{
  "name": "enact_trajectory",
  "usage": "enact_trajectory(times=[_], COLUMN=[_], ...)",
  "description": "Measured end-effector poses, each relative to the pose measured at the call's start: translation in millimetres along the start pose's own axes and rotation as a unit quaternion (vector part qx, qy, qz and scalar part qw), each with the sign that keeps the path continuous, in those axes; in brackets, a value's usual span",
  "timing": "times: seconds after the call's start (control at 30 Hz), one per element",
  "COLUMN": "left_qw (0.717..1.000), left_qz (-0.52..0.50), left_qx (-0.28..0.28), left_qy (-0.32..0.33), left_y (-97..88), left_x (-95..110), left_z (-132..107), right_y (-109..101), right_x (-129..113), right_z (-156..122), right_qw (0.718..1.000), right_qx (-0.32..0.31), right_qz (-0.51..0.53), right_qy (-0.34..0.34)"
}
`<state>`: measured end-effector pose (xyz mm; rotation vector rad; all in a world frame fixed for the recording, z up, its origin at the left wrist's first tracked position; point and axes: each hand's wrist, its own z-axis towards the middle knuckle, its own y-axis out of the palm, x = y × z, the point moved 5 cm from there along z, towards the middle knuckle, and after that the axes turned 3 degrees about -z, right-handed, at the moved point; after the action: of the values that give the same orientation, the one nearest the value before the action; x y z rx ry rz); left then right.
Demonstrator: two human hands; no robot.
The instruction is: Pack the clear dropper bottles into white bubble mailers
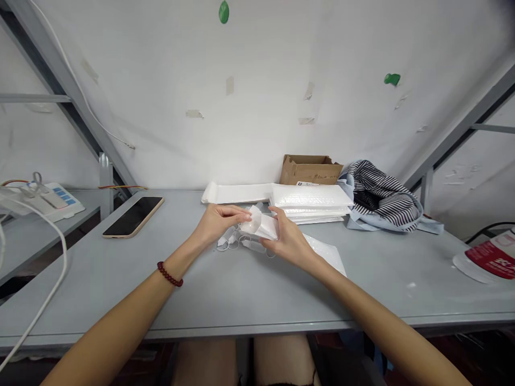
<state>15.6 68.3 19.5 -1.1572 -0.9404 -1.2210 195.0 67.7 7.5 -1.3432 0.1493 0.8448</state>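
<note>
Over the middle of the grey table, my left hand (220, 222) pinches a thin, translucent white piece (253, 221) between thumb and fingertips. My right hand (290, 240) is closed round a small white packet (269, 227), which adjoins that translucent piece. Whether the two are joined, I cannot tell. Below my fingers lie several small whitish pieces with thin string loops (251, 245), partly hidden by the hands. A flat white bubble mailer (328, 253) rests under my right wrist.
Behind my hands is a stack of white bubble mailers (311, 196), with a brown cardboard box (309, 171) at the wall. A striped cloth bag (382, 195) sits to its right. A phone (133, 216) lies on the left; a red-and-white container (488, 257) stands far right.
</note>
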Motion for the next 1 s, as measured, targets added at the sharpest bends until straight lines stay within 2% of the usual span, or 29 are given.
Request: enact_trajectory(times=[0.07, 0.17, 0.23, 0.3, 0.4, 0.47, 0.57, 0.7, 0.8, 0.87, 1.0], left_qw=[1.0, 0.997, 0.995, 0.987, 0.964, 0.956, 0.951, 0.943, 0.948, 0.967, 0.997], left_qz=[-0.002, -0.014, 0.031, 0.124, 0.262, 0.29, 0.278, 0.288, 0.261, 0.203, 0.046], left_qx=[-0.003, 0.056, 0.088, 0.094, 0.044, -0.021, -0.082, -0.084, -0.082, -0.053, 0.022], left_qy=[0.026, 0.049, 0.043, 0.027, -0.008, -0.047, -0.108, -0.142, -0.165, -0.148, -0.061], left_y=[0.3, -10.5, -19.6, -27.5, -34.2, -34.3, -31.4, -28.7, -32.9, -39.5, -50.5], left_x=[2.1, 3.5, 3.1, 2.4, -3.0, -12.0, -25.4, -28.1, -18.7, -5.9, 17.4], left_z=[-0.1, 2.1, 4.4, 6.9, 9.9, 10.3, 8.6, 7.1, 4.8, 3.8, 2.6], right_y=[-0.1, -0.4, -0.7, -1.9, -4.6, -5.9, -5.8, -2.8, -1.5, -1.8, -1.1], right_x=[0.0, 0.2, 0.4, 0.0, -0.7, -0.3, 0.8, 1.0, 1.2, 0.9, 0.2], right_z=[0.0, -0.1, -0.2, -0.3, -0.3, -0.2, -0.1, 0.7, 1.2, 1.3, 0.8], right_qw=[1.0, 1.0, 1.0, 1.0, 1.0, 1.0, 0.999, 1.0, 1.0, 1.0, 1.0], right_qx=[0.004, 0.007, 0.005, 0.009, 0.023, 0.03, 0.034, 0.025, 0.015, 0.012, 0.009], right_qz=[-0.007, -0.007, 0.001, 0.008, 0.004, 0.003, 0.005, -0.002, -0.006, -0.007, -0.012], right_qy=[-0.002, 0.0, 0.006, 0.007, 0.005, 0.008, 0.015, 0.009, 0.01, 0.008, 0.004])
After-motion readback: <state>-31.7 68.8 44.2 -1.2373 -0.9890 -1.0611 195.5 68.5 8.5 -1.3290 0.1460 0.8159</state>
